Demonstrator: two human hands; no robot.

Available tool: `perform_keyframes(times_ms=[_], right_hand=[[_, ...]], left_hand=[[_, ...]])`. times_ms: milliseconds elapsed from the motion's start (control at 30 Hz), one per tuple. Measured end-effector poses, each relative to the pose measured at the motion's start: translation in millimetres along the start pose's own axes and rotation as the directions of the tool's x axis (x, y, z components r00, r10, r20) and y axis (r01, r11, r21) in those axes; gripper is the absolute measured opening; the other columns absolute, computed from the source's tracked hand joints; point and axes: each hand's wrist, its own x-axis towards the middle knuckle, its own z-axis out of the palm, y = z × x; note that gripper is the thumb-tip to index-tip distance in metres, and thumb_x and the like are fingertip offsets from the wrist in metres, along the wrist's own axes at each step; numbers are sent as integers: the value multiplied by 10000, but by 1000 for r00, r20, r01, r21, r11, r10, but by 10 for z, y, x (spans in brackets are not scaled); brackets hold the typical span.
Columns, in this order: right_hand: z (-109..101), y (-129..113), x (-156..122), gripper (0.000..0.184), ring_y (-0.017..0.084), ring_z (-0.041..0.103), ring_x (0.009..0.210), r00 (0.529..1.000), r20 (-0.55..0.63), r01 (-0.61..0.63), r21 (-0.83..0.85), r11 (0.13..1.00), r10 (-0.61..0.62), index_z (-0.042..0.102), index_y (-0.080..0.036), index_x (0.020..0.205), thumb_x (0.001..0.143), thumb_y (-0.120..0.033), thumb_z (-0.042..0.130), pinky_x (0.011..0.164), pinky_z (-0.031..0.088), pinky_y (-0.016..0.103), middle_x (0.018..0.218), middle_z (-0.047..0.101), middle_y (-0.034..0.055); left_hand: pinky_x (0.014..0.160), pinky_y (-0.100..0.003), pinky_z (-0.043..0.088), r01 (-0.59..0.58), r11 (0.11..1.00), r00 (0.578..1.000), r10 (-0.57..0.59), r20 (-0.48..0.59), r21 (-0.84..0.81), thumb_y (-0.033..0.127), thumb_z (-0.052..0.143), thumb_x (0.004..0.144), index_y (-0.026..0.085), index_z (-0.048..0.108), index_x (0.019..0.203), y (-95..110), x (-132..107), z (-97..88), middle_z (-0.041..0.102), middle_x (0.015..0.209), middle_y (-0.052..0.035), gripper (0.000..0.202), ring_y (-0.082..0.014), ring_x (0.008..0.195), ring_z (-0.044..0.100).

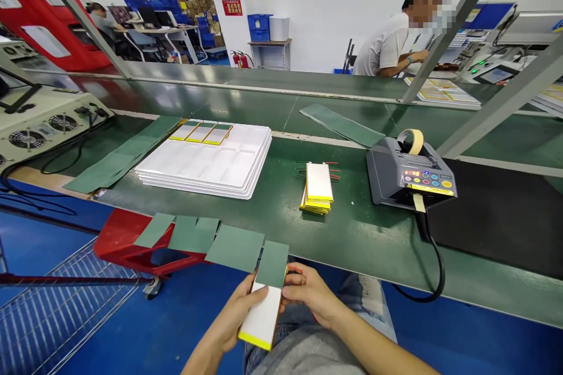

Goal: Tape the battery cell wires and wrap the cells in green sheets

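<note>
Pouch cells (200,133) in white tray (211,167)

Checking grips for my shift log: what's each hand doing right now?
Left hand: closed, holding the white pouch battery.
Right hand: closed, holding the same battery by its other side.

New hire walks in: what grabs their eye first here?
Bottom centre, the left hand and right hand grip a white-wrapped flat cell with a green sheet against it. Ahead on the green workbench, a stack of white trays sits left, and a grey tape dispenser with coloured buttons sits right.
</note>
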Motion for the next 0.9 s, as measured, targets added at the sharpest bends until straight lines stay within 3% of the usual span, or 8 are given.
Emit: perform_keyframes(times_ms=[200,400,767,900], right_hand=[[49,-44,-31,485,159,622,664,1000,12,1,4,1000,-1,578,-132,976,573,-281,804,623,479,278,814,679,51],[44,-41,-42,466,169,628,669,1000,11,-4,-2,1000,4,555,-136,987,610,-297,776,627,482,284,822,678,57],[106,-3,-22,540,148,613,550,999,-45,20,-82,996,-24,483,-145,958,664,-518,740,551,455,243,673,661,25],[124,67,44,585,143,580,465,991,-123,32,-144,989,-50,510,-137,908,619,-591,737,489,438,236,579,637,8]], left_hand=[[678,-319,528,-17,1000,1000,17,8,-1,277,669,764,152,410,1151,-19,-11,-23,707,935,-95,482,-232,756,690],[593,-282,496,-24,999,999,23,34,26,286,639,779,145,390,1168,-31,-13,-28,718,815,-84,483,-227,703,684],[649,-318,518,-16,1000,1000,16,6,20,317,660,764,168,380,1209,-32,-15,-38,701,971,-98,546,-248,760,690],[593,-280,514,-27,996,996,35,-82,88,459,661,748,173,452,1116,11,-37,56,718,816,-66,511,-221,681,686]])
